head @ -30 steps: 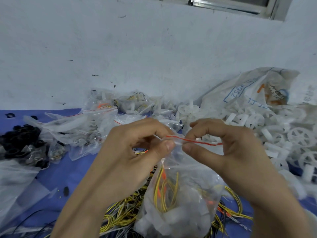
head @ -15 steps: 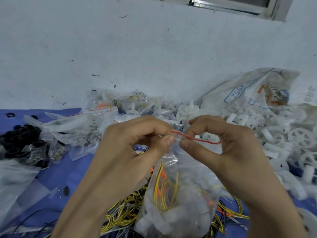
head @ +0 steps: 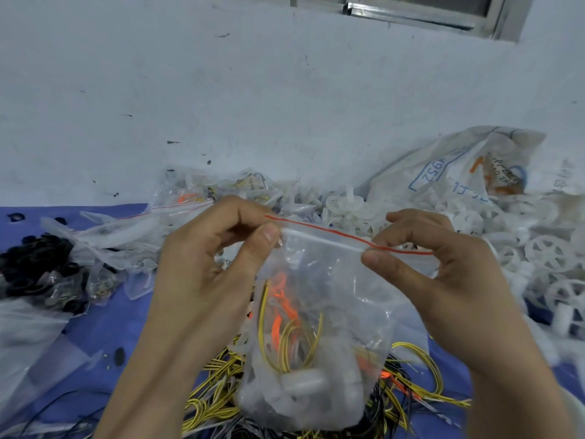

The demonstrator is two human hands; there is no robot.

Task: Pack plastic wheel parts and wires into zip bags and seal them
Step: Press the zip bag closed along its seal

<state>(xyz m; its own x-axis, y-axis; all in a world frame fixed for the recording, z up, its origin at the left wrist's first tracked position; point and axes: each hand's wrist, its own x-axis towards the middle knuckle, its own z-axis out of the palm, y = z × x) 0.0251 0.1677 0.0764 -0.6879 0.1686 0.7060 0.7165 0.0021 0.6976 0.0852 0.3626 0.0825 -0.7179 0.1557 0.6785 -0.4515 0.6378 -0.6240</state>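
Holds a clear zip bag up by its top edge, above the blue table. Pinches the left end of the closure strip with the left hand, thumb in front and forefinger curled behind. Pinches the same strip further right with the right hand, thumb tip pressed just under the red line, other fingers curled behind. Keeps a stretch of strip taut between the two pinches, sloping down toward the right, a short end showing past the right thumb. Cannot tell whether that stretch is pressed shut. Bag body hanging below and between both hands, bulging at the bottom with white plastic parts, looped yellow wires and orange pieces above them. Under the bag, a tangle of loose wires, yellow and black, on the table. To the right, a heap of white wheels before a printed sack; to the left, black parts; filled bags along the wall
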